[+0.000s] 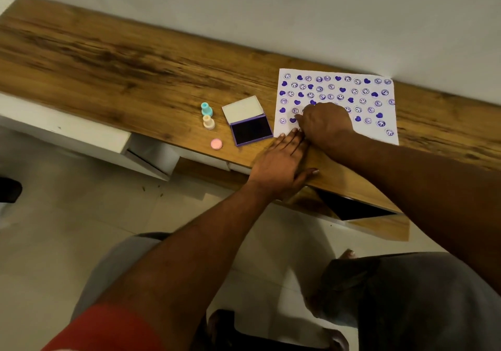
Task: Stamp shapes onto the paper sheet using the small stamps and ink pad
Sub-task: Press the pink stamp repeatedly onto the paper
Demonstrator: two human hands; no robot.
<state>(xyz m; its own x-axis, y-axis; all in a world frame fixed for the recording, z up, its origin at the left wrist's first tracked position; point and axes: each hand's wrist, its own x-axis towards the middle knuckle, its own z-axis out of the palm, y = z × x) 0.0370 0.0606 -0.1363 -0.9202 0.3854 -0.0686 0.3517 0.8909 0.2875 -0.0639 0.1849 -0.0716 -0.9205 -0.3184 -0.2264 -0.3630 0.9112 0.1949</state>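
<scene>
Nearest, a red sleeve (103, 329) is seen at the lower edge, and both forearms are stretched forward over the wooden table (108, 74). The left hand (279, 161) is laid flat near the table's front edge, fingers straight and together, their tips touching the near left corner of the paper sheet (374, 131), which appears to be steadied by them. Just beyond, the right hand (325, 124) is set on the sheet with knuckles up and fingers curled downward. Whatever is held under them is hidden, so a stamp in that grasp cannot be confirmed, though a pressing step is judged likely. To the left, a pink round piece (216, 144) lies apart on the wood. Beside it the ink pad (250, 131) stands open, its dark purple surface exposed and its white lid (242, 109) folded back. Farther left, a cream stamp (208, 122) and a teal stamp (206, 109) are stood upright close together, neither being touched. The sheet is already covered in rows of purple hearts and smiling faces from its far edge down to the hand. Only the nearest strip looks thinly filled, so the task is judged nearly done, with a few prints left to be added there. Behind the table a plain pale wall (271, 12) is seen.
</scene>
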